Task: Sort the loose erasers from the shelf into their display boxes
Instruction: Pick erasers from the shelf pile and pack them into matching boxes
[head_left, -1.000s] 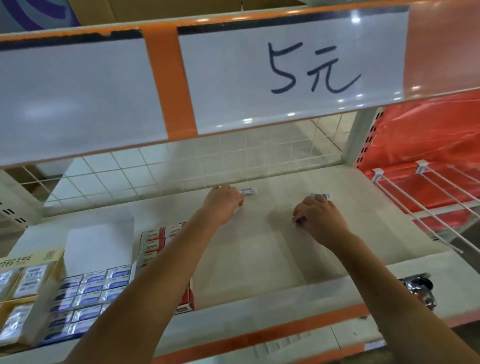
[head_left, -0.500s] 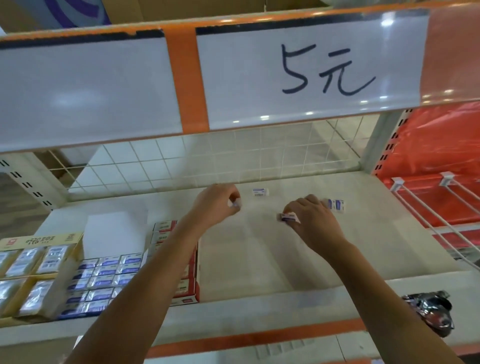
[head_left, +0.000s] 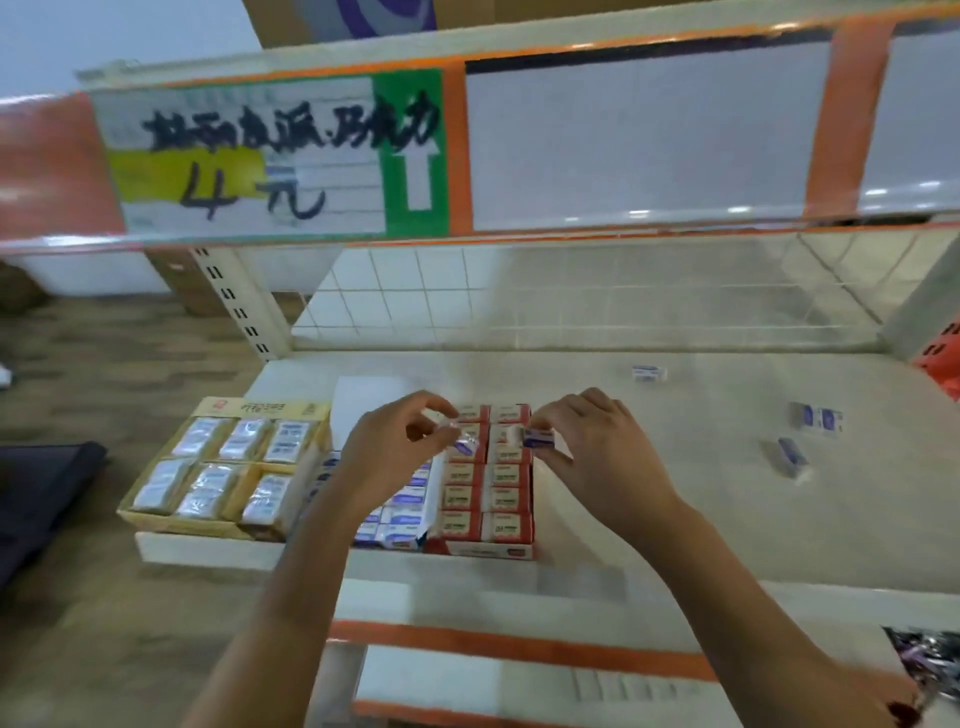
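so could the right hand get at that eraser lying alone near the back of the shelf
Probably yes, once freed: the right hand already pinches an eraser. The lone eraser lies on the bare shelf with nothing standing between them.

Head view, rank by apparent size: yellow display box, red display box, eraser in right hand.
1. yellow display box
2. red display box, partly hidden by hands, so order with yellow unsure
3. eraser in right hand, clearly smallest

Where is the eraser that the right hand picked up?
In the head view, the right hand pinches the eraser near centre frame, over the red display box, close beside the left hand.
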